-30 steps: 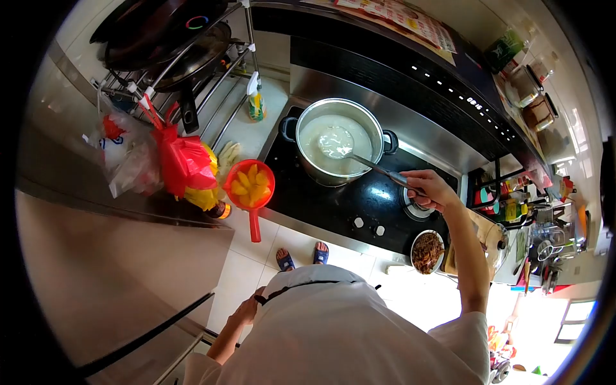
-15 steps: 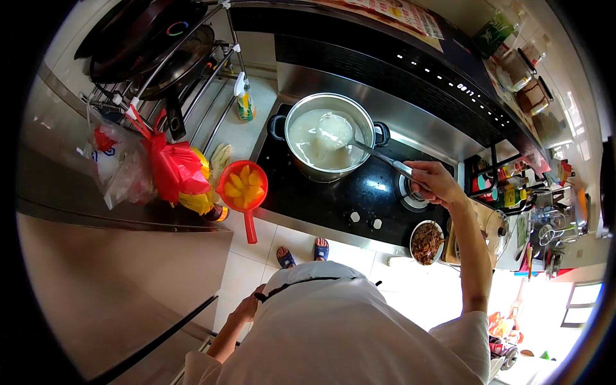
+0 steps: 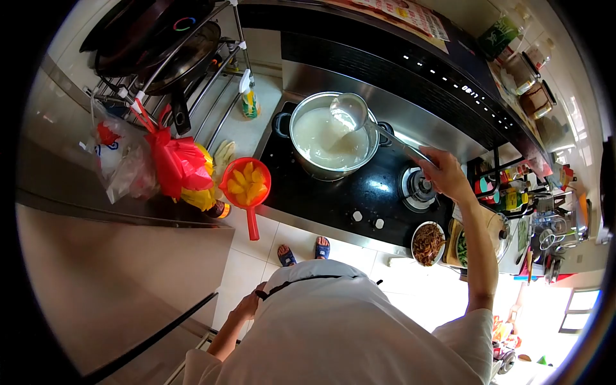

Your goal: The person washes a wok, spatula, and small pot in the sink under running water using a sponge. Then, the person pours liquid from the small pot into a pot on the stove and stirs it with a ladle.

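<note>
My right hand [image 3: 444, 173] is closed round the handle of a metal ladle [image 3: 350, 110]. The ladle's bowl is raised and tipped over a steel pot [image 3: 319, 172] with black side handles, above the milky white liquid [image 3: 324, 136] in it. The pot stands on the left part of a black glass hob [image 3: 301, 196]. My left hand [image 3: 249, 304] hangs low at my side, by the waist of my white clothing; its fingers are largely hidden, so I cannot tell whether they hold anything.
Left of the hob are a red handled strainer [image 3: 251, 215] with yellow pieces, a red plastic bag [image 3: 176, 165], a spray bottle [image 3: 249, 96] and a rack of pans [image 3: 186, 70]. A bowl of brown shredded food [image 3: 428, 244] stands at right, near a bare burner [image 3: 418, 188].
The ladle's bowl has come up out of the white liquid and tilted, moving toward the pot's far rim. My right hand has shifted slightly up and right; my left hand has stayed put.
</note>
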The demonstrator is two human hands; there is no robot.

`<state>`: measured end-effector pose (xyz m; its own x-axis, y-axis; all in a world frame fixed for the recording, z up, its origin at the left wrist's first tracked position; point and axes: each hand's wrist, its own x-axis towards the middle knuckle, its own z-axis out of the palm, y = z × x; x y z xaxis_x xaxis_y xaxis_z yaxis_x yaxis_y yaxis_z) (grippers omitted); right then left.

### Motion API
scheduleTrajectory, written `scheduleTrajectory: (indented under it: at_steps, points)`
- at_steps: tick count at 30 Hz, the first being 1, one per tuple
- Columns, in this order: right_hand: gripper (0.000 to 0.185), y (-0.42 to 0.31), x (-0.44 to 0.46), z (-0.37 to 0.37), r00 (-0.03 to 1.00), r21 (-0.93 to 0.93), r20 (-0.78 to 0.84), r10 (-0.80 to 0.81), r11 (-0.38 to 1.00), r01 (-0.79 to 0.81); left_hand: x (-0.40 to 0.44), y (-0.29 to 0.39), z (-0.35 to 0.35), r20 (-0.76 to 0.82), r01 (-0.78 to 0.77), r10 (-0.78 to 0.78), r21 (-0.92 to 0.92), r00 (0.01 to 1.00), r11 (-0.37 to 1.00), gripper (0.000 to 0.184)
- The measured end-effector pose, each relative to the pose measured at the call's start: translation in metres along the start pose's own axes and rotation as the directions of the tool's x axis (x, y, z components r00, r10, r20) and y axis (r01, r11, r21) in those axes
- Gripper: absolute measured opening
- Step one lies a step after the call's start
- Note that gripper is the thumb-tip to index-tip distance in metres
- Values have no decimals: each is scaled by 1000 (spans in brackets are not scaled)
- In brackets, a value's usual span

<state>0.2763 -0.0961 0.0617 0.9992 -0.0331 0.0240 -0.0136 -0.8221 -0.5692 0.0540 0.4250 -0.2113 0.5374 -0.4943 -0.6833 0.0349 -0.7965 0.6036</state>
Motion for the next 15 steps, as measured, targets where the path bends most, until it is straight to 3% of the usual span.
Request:
scheduleTrajectory:
  at_steps: [3, 6, 9, 12, 15]
  points:
    - [31, -6, 0, -6, 973, -257, -125, -192, 954, 155, 1, -1, 1, -2, -1, 1, -1, 1000, 1000, 83]
    - [29, -42, -8, -20, 977, -358, -127, -171, 926, 116, 2, 0, 1, -7, -9, 9, -1, 1000, 1000, 84]
    - [31, -57, -15, -26, 988, -453, -49, -149, 885, 111, 4, -1, 1, -14, -14, 14, -3, 1000, 1000, 84]
    - [36, -70, -24, -22, 959, -535, 0, -284, 810, 240, 7, -3, 1, -18, -19, 19, -6, 1000, 1000, 84]
    - [38, -72, -31, -5, 979, -636, 83, -187, 747, 197, 5, -7, 2, -26, -22, 22, -11, 999, 1000, 84]
